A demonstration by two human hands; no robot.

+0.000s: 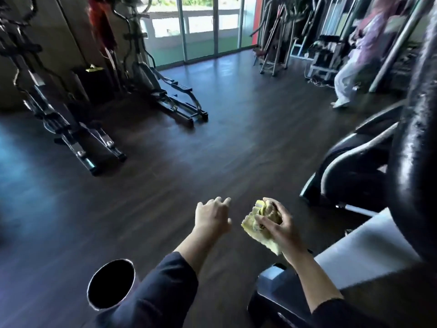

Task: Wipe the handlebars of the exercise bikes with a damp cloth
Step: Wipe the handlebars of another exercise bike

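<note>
Just one cloth (261, 227), two hands.

No legible text, brand, number or sign anywhere: nothing readable on the yellow cloth (260, 229), the elliptical trainers (163, 91), the exercise bike (354, 166) or the far wall; surfaces too dark and blurred for lettering

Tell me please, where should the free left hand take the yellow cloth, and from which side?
Probably the loose corner of the yellow cloth that hangs below the right hand, approached from the left. The right hand's fingers grip the bunched upper part, so only that lower flap is free, and the open left hand is already beside it on that side.
</note>
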